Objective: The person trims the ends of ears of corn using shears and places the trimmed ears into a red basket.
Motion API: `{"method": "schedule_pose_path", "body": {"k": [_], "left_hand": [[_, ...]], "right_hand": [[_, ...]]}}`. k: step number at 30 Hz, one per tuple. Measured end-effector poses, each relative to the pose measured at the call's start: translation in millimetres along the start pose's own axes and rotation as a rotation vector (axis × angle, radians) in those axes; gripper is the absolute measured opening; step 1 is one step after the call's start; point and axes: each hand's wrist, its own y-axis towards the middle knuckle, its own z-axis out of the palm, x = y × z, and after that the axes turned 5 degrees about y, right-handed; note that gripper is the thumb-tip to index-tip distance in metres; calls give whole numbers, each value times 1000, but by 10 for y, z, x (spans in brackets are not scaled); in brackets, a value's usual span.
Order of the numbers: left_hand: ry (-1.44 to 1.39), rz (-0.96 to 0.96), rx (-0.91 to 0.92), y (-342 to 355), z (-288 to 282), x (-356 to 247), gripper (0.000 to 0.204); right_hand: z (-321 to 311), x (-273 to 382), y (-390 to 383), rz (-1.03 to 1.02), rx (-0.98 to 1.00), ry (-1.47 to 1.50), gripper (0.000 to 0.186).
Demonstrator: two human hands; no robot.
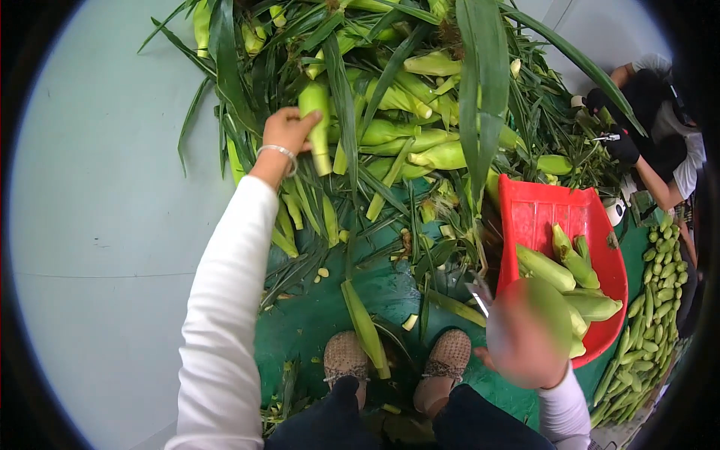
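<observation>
My left hand (288,139), with a bracelet at its wrist, is closed around a green ear of corn (316,124) at the edge of the big heap of unhusked corn (405,142). My right hand (534,337) is lower right, against the front of a red scoop-shaped bin (611,281). A round blur covers much of that hand. A thin knife blade (478,298) sticks out from it toward the left. Several trimmed ears of corn (544,268) lie inside the bin.
Long corn leaves (484,82) hang over the heap. Husk scraps and a loose husk (364,326) litter the green floor (300,330) by my shoes (448,352). At right, a person in dark gloves (621,146) holds a small tool. Rows of green ears (652,315) lie beyond the bin.
</observation>
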Motion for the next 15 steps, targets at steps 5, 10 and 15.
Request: {"method": "schedule_pose_path", "body": {"k": [5,10,15], "left_hand": [[19,129,126,-748,75,768,11],[453,439,-300,-116,83,361,31],[702,223,-363,337,244,-128,49]], "right_hand": [[304,147,50,125,59,75,55],[446,306,86,38,-75,229,57],[717,353,-20,6,81,336,68]]}}
